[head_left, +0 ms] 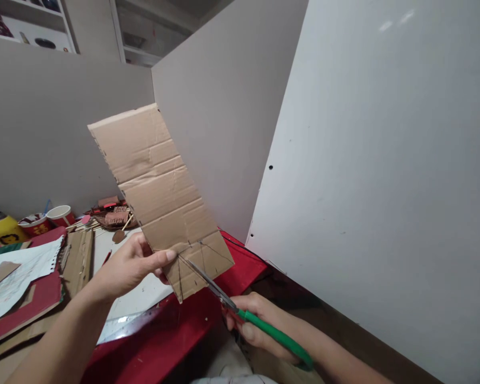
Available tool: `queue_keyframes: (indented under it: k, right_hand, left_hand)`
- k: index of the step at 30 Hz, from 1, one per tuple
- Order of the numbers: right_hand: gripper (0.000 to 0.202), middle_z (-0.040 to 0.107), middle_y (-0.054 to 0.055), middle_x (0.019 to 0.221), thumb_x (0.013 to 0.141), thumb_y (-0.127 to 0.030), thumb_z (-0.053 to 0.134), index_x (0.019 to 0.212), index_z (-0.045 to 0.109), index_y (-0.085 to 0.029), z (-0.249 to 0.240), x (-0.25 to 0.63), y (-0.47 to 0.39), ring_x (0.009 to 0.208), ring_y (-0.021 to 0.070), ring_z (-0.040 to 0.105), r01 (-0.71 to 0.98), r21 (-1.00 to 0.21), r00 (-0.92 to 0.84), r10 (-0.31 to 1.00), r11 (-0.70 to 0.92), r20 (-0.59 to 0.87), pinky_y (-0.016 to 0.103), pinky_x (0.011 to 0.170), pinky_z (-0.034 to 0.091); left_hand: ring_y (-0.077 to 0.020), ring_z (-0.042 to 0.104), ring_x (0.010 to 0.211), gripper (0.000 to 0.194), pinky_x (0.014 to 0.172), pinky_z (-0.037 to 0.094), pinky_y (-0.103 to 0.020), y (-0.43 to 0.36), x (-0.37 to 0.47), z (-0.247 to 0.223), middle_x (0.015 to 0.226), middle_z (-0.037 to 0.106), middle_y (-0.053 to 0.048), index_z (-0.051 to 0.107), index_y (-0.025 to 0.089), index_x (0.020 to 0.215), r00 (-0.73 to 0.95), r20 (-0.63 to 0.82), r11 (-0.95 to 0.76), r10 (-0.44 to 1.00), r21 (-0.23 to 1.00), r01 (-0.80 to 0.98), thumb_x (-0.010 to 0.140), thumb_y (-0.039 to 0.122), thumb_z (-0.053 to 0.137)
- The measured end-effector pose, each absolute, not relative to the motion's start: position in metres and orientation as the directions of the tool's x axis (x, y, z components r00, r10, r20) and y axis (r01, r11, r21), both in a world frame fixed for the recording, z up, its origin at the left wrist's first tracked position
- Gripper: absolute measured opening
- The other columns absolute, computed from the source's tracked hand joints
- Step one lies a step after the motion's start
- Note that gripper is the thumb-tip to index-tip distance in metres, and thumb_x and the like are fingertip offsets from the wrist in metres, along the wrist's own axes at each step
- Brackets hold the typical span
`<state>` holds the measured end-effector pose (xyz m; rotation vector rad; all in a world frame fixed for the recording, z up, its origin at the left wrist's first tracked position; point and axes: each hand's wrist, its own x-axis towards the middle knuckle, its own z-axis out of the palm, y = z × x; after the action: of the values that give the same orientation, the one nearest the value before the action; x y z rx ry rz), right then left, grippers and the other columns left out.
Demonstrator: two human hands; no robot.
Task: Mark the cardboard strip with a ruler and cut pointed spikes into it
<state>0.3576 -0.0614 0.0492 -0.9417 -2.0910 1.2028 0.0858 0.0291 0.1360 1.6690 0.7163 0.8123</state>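
My left hand (130, 264) pinches the lower left edge of a long brown cardboard strip (156, 186), thumb on its front face. The strip stands tilted up in the air, with pencil lines drawn near its bottom end. My right hand (256, 325) grips green-handled scissors (240, 312). Their metal blades point up and left and lie along a drawn line on the cardboard's lower part, close to my left thumb.
A red-covered table (160, 341) lies below, with a clear ruler (124, 326), white paper (20, 274), cardboard scraps (78, 256), two red cups (60, 215) and a yellow jar (2, 226) at the left. White partition walls (384, 176) rise right and behind.
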Motion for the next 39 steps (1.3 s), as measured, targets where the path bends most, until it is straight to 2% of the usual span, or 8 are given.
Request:
queue_keyframes:
  k: [6, 9, 13, 18, 24, 30, 36, 39]
  right_hand:
    - [0.064, 0.040, -0.004, 0.060, 0.088, -0.075, 0.037, 0.080, 0.053, -0.013, 0.055, 0.360, -0.064, 0.052, 0.0081, 0.035, 0.328, -0.891, -0.597, 0.800, 0.313, 0.061, 0.020, 0.046, 0.028]
    - [0.062, 0.038, -0.005, 0.060, 0.088, -0.073, 0.039, 0.076, 0.051, -0.014, 0.054, 0.361, -0.066, 0.051, 0.0075, 0.033, 0.303, -0.899, -0.594, 0.800, 0.317, 0.082, 0.020, 0.046, 0.026]
    - [0.058, 0.034, -0.006, 0.058, 0.088, -0.071, 0.042, 0.071, 0.047, -0.016, 0.047, 0.360, -0.067, 0.050, 0.0071, 0.030, 0.251, -0.916, -0.584, 0.803, 0.313, 0.114, 0.021, 0.044, 0.024]
    - [0.058, 0.029, -0.007, 0.053, 0.083, -0.073, 0.049, 0.063, 0.041, -0.019, 0.038, 0.355, -0.068, 0.048, 0.0064, 0.027, 0.219, -0.936, -0.553, 0.825, 0.276, 0.114, 0.020, 0.041, 0.021]
    - [0.061, 0.033, -0.006, 0.058, 0.082, -0.077, 0.047, 0.072, 0.047, -0.016, 0.047, 0.349, -0.073, 0.046, 0.0054, 0.030, 0.178, -0.972, -0.565, 0.824, 0.151, 0.025, 0.019, 0.041, 0.024]
    - [0.069, 0.040, -0.005, 0.055, 0.081, -0.081, 0.041, 0.076, 0.054, -0.014, 0.040, 0.342, -0.073, 0.044, 0.0056, 0.033, 0.159, -0.969, -0.499, 0.862, 0.191, 0.088, 0.018, 0.040, 0.025]
    - [0.070, 0.041, -0.006, 0.048, 0.079, -0.081, 0.046, 0.081, 0.056, -0.012, 0.034, 0.343, -0.075, 0.035, 0.0051, 0.036, 0.103, -0.989, -0.502, 0.864, 0.104, 0.039, 0.016, 0.034, 0.028]
    - [0.069, 0.044, -0.006, 0.048, 0.078, -0.081, 0.047, 0.080, 0.055, -0.013, 0.035, 0.344, -0.074, 0.033, 0.0051, 0.038, 0.090, -0.995, -0.516, 0.857, 0.052, -0.001, 0.015, 0.031, 0.029]
  left_hand:
    - [-0.0090, 0.057, 0.053, 0.023, 0.049, 0.047, -0.017, 0.026, 0.091, 0.135, 0.061, 0.064, 0.001, 0.069, 0.014, 0.077, 0.601, 0.146, -0.207, 0.786, 0.978, 0.033, 0.079, 0.037, 0.072]
    - [-0.0088, 0.056, 0.053, 0.024, 0.050, 0.047, -0.017, 0.024, 0.092, 0.136, 0.060, 0.062, 0.002, 0.068, 0.015, 0.075, 0.613, 0.149, -0.206, 0.776, 0.978, 0.023, 0.078, 0.038, 0.073]
    - [-0.0108, 0.058, 0.058, 0.028, 0.051, 0.049, -0.019, 0.024, 0.092, 0.134, 0.069, 0.066, -0.001, 0.068, 0.015, 0.083, 0.606, 0.142, -0.200, 0.783, 0.979, 0.029, 0.077, 0.042, 0.073]
    - [-0.0125, 0.057, 0.059, 0.029, 0.057, 0.051, -0.024, 0.026, 0.088, 0.133, 0.070, 0.065, -0.002, 0.067, 0.015, 0.085, 0.630, 0.128, -0.202, 0.766, 0.978, 0.047, 0.078, 0.043, 0.072]
    - [-0.0119, 0.055, 0.057, 0.031, 0.053, 0.048, -0.022, 0.024, 0.089, 0.133, 0.064, 0.061, -0.001, 0.066, 0.014, 0.074, 0.616, 0.133, -0.218, 0.776, 0.974, 0.065, 0.078, 0.044, 0.071]
    - [-0.0114, 0.055, 0.058, 0.028, 0.054, 0.050, -0.023, 0.021, 0.098, 0.128, 0.069, 0.063, 0.000, 0.065, 0.015, 0.088, 0.653, 0.124, -0.172, 0.747, 0.985, 0.009, 0.080, 0.041, 0.071]
    - [-0.0114, 0.056, 0.061, 0.025, 0.055, 0.050, -0.021, 0.020, 0.097, 0.130, 0.068, 0.060, 0.002, 0.063, 0.016, 0.089, 0.643, 0.143, -0.172, 0.752, 0.985, -0.018, 0.081, 0.038, 0.071]
    - [-0.0132, 0.060, 0.067, 0.027, 0.058, 0.050, -0.021, 0.021, 0.095, 0.133, 0.075, 0.065, -0.001, 0.065, 0.016, 0.093, 0.677, 0.137, -0.176, 0.723, 0.984, -0.012, 0.082, 0.039, 0.071]
